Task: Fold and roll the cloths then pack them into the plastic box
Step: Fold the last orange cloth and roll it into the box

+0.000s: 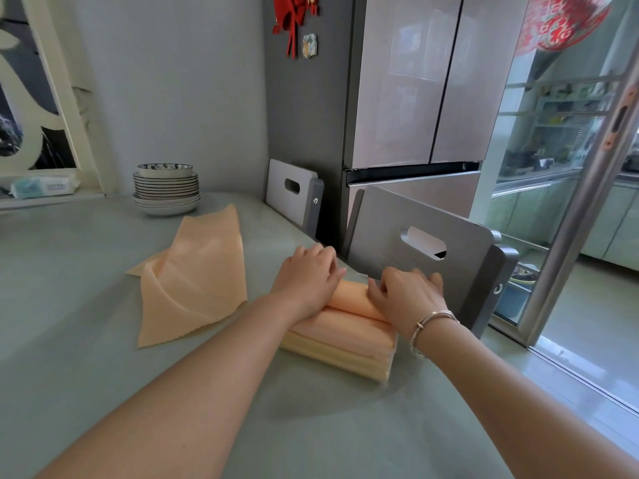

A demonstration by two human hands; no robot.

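Rolled cloths (349,326) in plastic box (378,373), loose cloth (197,281) left.

Single head-worn view, wide-angle, looking forward and down along both forearms onto the table (86,340). Near range: hands fill the centre. Far field takes in the fridge (411,98) and, at right, a glass door (539,167).
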